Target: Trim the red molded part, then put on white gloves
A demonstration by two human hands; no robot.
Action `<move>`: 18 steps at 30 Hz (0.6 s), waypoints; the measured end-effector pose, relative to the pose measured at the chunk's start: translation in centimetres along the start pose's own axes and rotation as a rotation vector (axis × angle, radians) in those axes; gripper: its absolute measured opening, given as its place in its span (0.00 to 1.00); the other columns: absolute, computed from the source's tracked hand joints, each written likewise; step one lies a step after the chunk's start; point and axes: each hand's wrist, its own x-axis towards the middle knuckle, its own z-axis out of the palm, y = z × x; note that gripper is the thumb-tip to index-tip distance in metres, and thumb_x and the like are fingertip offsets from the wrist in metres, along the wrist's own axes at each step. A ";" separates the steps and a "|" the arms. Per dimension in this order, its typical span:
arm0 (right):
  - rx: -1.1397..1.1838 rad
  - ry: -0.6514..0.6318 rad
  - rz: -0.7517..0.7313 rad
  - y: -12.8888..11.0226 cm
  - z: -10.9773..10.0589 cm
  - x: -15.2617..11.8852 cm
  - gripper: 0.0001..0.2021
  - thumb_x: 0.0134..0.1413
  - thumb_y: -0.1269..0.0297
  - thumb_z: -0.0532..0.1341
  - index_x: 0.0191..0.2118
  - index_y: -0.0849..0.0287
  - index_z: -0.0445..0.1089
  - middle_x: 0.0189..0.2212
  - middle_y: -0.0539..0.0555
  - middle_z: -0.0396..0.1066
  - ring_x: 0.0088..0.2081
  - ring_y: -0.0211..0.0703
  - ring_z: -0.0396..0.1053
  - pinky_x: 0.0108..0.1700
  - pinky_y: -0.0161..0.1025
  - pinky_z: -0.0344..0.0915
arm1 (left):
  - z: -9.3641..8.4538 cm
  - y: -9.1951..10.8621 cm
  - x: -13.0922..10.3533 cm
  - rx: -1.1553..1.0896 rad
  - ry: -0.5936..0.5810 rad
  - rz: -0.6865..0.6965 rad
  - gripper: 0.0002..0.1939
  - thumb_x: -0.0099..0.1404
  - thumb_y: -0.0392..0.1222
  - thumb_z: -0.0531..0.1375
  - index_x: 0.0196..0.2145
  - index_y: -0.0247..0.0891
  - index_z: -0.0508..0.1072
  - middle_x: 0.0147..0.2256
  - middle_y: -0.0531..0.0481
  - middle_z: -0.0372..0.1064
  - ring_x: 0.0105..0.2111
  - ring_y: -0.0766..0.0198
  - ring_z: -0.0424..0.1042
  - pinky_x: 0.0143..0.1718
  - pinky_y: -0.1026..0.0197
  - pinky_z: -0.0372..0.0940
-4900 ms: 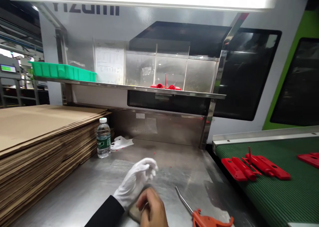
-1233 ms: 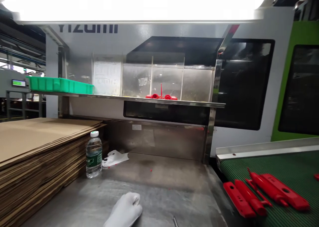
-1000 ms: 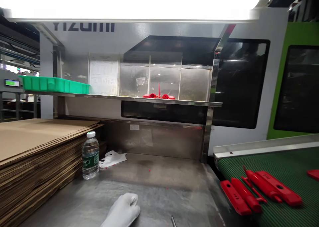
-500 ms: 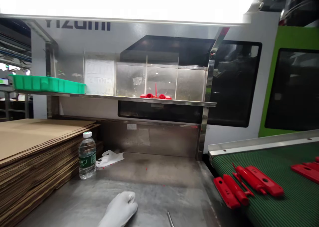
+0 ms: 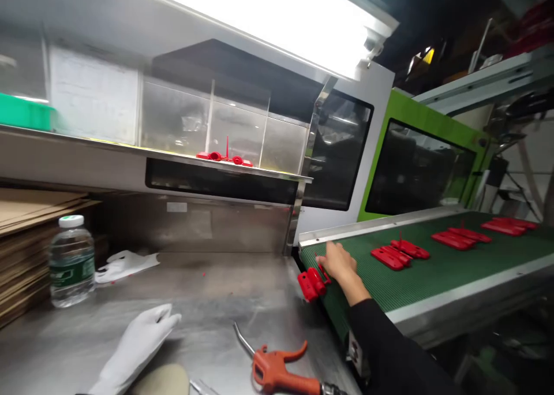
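My right hand (image 5: pixel 340 265), bare with a black sleeve, is at the near end of the green conveyor belt (image 5: pixel 359 291). Its fingers are closed on the thin runner of a red moulded plastic part (image 5: pixel 312 283), which juts past the belt's end. My left hand (image 5: pixel 141 340), in a white glove, hovers low over the metal table (image 5: pixel 208 302) with its fingers curled in; whatever is inside them, if anything, is hidden. Between my hands lies an orange air blow gun (image 5: pixel 281 369) with a bent metal nozzle.
More red parts (image 5: pixel 400 253) lie along the belt. A water bottle (image 5: pixel 72 262), a white glove (image 5: pixel 125 266) and stacked cardboard (image 5: pixel 38 210) are at left. Above runs a metal shelf (image 5: pixel 277 176) with a red part (image 5: pixel 225 157) and a green tray (image 5: pixel 26 113). A beige rounded object (image 5: pixel 164 380) shows below.
The view has swung right. My right hand has come into view and taken hold of the nearest red part at the belt's end. More of the blow gun shows; my left hand stays closed.
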 end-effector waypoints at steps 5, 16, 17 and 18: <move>-0.060 -0.124 -0.071 0.2 1.7 0.9 0.11 0.59 0.58 0.63 0.42 0.61 0.71 0.43 0.54 0.72 0.47 0.45 0.70 0.50 0.51 0.69 | -1.8 2.3 -4.5 -0.135 0.132 -0.078 0.21 0.60 0.51 0.54 0.22 0.45 0.43 0.22 0.59 0.40 0.25 0.65 0.47 0.29 0.60 0.45; 0.995 -0.151 -0.691 -7.1 0.2 -18.4 0.14 0.65 0.48 0.51 0.39 0.50 0.67 0.24 0.44 0.68 0.23 0.36 0.68 0.27 0.32 0.65 | -5.1 11.9 -16.7 -1.577 -0.371 -0.304 0.38 0.58 0.72 0.53 0.60 0.51 0.62 0.58 0.41 0.66 0.51 0.43 0.70 0.45 0.39 0.67; 1.012 -0.120 -0.764 -7.8 0.8 -20.5 0.12 0.65 0.51 0.52 0.38 0.50 0.68 0.24 0.44 0.68 0.24 0.35 0.68 0.29 0.31 0.64 | -5.9 12.6 -17.6 -1.610 -0.401 -0.279 0.37 0.60 0.71 0.51 0.60 0.50 0.63 0.58 0.40 0.65 0.52 0.43 0.69 0.47 0.38 0.66; 1.005 -0.078 -0.833 -8.6 1.4 -22.3 0.10 0.64 0.54 0.54 0.37 0.49 0.69 0.24 0.45 0.69 0.25 0.35 0.68 0.30 0.31 0.63 | -6.8 13.1 -18.7 -1.620 -0.411 -0.265 0.36 0.61 0.70 0.51 0.60 0.48 0.64 0.58 0.39 0.65 0.53 0.43 0.68 0.49 0.38 0.65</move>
